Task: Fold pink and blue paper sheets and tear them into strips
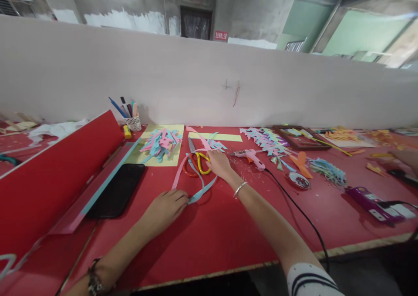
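My left hand (168,206) rests low over the red table, its fingertips closed on the end of a light blue paper strip (203,192). That strip loops up toward my right hand (220,163), whose fingers are bent at a pink paper strip (199,138); their exact grip is partly hidden. Right beside these fingers lie scissors with one red and one yellow handle (204,163), blades pointing away. Another pink strip (179,172) runs between the scissors and my left hand. Small cut blue and pink pieces (217,145) sit just beyond my right hand.
Left are a pile of cut strips (161,143) on yellow paper, a black phone (117,191), a red board (62,174) and a pen cup (133,122). Right are a pink glue gun (251,157) with its cord, paper fringes (266,140), a wooden tray (302,143) and a purple power strip (372,204).
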A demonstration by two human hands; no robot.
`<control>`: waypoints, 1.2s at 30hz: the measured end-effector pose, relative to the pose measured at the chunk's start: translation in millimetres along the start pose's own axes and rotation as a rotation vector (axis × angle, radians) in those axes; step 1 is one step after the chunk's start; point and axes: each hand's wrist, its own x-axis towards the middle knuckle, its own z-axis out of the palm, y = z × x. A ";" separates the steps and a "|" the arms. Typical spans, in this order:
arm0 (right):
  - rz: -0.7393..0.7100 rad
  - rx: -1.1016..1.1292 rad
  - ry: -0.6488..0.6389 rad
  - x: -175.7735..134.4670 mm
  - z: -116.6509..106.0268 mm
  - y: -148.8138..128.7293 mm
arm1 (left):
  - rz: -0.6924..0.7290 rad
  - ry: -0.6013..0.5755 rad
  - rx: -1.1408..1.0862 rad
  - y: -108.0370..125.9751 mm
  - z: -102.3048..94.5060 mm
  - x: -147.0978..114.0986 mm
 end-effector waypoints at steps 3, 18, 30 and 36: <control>0.050 0.003 0.008 4.7 2.5 3.6 | -0.012 0.009 -0.006 4.4 -0.4 1.5; 0.117 0.101 0.057 18.7 17.8 11.1 | -0.207 -0.016 -0.243 10.3 3.9 11.6; 0.008 0.342 0.125 25.1 0.5 3.5 | -0.228 0.088 -0.400 2.1 11.5 7.5; -0.196 0.605 0.192 18.6 -46.6 2.4 | -0.154 0.251 -0.409 -4.4 14.6 6.4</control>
